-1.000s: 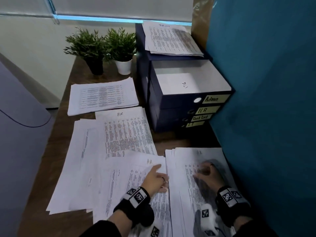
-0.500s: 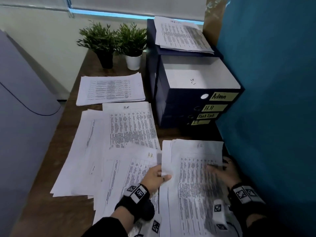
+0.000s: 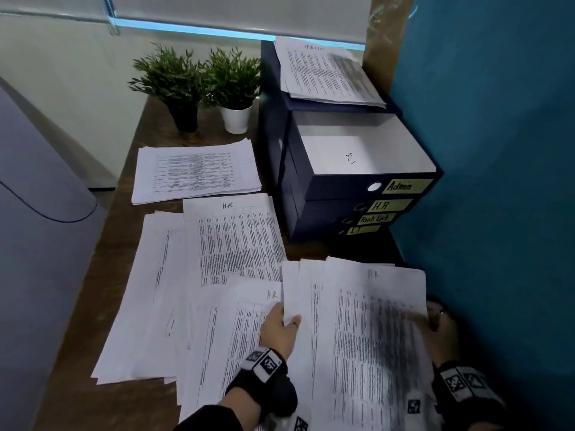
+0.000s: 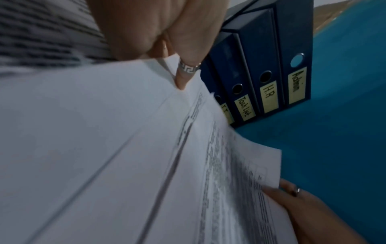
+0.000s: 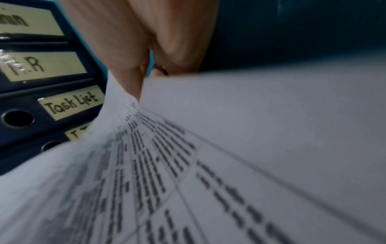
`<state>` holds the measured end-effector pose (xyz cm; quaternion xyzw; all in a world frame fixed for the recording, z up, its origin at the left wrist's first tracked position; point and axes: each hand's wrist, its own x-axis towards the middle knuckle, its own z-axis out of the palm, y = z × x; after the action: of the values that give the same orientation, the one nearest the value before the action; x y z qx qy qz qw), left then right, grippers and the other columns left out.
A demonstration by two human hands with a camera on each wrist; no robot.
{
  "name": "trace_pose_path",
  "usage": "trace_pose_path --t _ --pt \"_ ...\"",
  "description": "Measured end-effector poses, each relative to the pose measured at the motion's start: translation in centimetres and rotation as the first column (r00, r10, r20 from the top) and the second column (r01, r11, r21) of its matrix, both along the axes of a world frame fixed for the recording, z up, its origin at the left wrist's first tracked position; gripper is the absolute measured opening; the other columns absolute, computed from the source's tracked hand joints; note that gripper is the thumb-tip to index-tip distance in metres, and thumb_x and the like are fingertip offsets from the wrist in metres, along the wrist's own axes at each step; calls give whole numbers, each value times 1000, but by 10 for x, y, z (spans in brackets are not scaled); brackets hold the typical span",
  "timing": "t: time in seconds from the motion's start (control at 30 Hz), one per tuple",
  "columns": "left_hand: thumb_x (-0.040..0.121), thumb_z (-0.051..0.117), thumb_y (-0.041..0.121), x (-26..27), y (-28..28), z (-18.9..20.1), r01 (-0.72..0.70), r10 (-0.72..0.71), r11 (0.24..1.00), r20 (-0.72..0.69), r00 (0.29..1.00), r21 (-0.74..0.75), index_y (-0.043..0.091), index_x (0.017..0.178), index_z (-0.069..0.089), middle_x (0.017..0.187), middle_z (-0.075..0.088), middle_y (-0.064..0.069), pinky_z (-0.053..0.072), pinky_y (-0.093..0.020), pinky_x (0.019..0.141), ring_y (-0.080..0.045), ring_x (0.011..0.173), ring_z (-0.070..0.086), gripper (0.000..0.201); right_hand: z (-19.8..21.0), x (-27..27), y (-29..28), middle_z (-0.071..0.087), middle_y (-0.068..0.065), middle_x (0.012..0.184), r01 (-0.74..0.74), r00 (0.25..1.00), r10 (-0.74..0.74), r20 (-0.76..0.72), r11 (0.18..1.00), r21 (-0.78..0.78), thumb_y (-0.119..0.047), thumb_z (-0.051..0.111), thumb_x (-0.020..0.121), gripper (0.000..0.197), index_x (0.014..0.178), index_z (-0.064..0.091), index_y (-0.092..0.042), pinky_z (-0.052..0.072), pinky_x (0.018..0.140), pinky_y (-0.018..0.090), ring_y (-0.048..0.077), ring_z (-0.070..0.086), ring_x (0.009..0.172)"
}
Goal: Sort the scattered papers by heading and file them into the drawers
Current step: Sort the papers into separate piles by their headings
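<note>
Held stack of papers (image 3: 367,331): gripped at its left edge by the left hand (image 3: 280,329), at its right edge by the right hand (image 3: 440,320), lifted off the surface (image 3: 93,293) at the near right. Drawer unit (image 3: 336,194): labelled Admin, H.R, Task List, IT; top drawer (image 3: 357,150) pulled out. H.R sheets (image 3: 236,241): spread flat, left of the stack. Further pile (image 3: 326,73): atop the unit.

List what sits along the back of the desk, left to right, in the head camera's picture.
Plant in a black pot → plant in a white pot → drawer unit with papers on top.
</note>
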<state>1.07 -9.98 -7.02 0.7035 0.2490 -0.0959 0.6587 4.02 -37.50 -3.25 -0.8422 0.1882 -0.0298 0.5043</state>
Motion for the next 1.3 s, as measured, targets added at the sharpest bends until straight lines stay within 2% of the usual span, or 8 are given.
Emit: trace_pose_path --t 0.2,0.43,0.53,0.63,0.9,1.1,1.23,1.3 --pt "88 51 -4 10 9 6 -9 5 990 -30 1000 -144 13 121 52 116 63 -9 47 -40 97 -26 110 59 37 7 -6 -8 53 8 69 -60 995 64 -76 997 52 16 42 86 37 62 53 -11 36 52 5 21 47 70" --pt "87 47 -11 5 17 17 14 -31 888 -29 999 -459 16 102 63 112 68 -3 43 -46 102 -24 107 61 34 -7 -6 -9 48 1 127 -198 950 245 -193 952 233 13 41 89 17 90 58 17 29 98 29 16 42 118" --pt "89 45 -11 4 21 16 72 -85 863 -3 996 -499 20 110 63 111 70 8 37 -43 108 -18 114 58 42 -5 -4 -5 62 3 92 -244 929 289 -230 947 207 15 42 87 49 57 63 -18 34 86 28 7 56 87" --pt "89 44 -10 5 23 18 124 -143 830 8 990 -544 18 117 60 115 69 7 36 -45 108 -20 118 56 43 0 -6 -3 59 -6 59 -232 940 267 -212 957 173 18 41 86 56 49 58 -20 37 66 20 -6 52 54" --pt "93 45 0 7 23 12 -92 92 864 -26 995 -495 10 132 47 142 46 -6 25 -32 113 -15 125 45 40 16 -7 -4 47 -1 67 -250 967 254 7 956 -152 21 54 73 66 43 50 -38 37 51 5 -7 52 57" --pt "95 37 -3 11 26 26 -155 184 812 -6 983 -562 13 132 48 130 57 -9 37 -42 107 -22 121 51 42 24 -12 -6 58 -21 61 -290 956 294 15 948 -133 24 51 76 66 55 59 -38 37 49 5 -3 50 52" --pt "96 38 0 14 12 13 -199 192 792 -74 979 -578 13 135 44 134 53 -11 34 -50 109 -28 126 47 42 26 -9 4 61 5 79 -117 993 116 34 992 55 5 52 88 31 105 53 -21 46 52 10 7 58 63" --pt "96 39 2 14 0 8 -178 147 805 -100 984 -566 12 136 42 136 51 -10 35 -50 108 -29 125 48 41 22 -6 6 58 15 90 -90 995 93 -33 992 94 2 55 87 47 129 39 -13 47 58 21 19 57 73"
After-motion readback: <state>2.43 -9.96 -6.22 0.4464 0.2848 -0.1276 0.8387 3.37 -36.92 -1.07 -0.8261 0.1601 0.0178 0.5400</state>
